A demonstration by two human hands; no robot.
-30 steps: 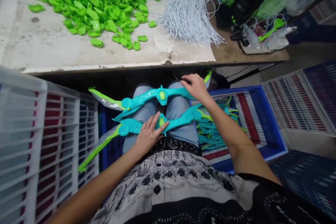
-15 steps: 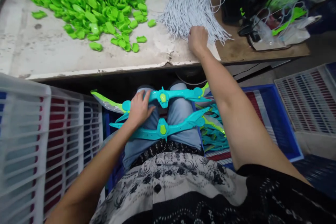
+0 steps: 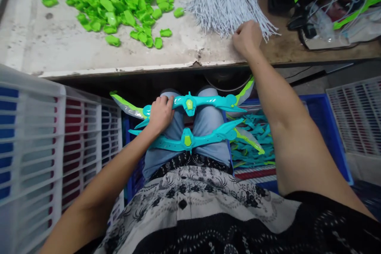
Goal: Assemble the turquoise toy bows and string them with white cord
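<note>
Two turquoise plastic toy bows with lime-green tips lie across my thighs. My left hand [image 3: 162,113] is wrapped round the left part of the farther toy bow [image 3: 205,101]. The nearer toy bow [image 3: 202,139] rests closer to my waist, its left part passing under my left wrist. On the table, my right hand [image 3: 247,39] is closed at the front fringe of a heap of white strings [image 3: 228,2]. Its fingertips are turned away, so I cannot make out what is between them.
A heap of bright green plastic pieces [image 3: 119,4] covers the table's [image 3: 68,53] back left. White plastic crates [image 3: 56,147] stand at my left. On my right, a blue crate [image 3: 327,135] holds several more turquoise bows [image 3: 253,139]. Cables and plastic bags [image 3: 327,27] clutter the table's right end.
My right hand has slid rightward along the front of the string heap, still closed. My left hand keeps its hold on the farther toy bow. The view has shifted slightly.
</note>
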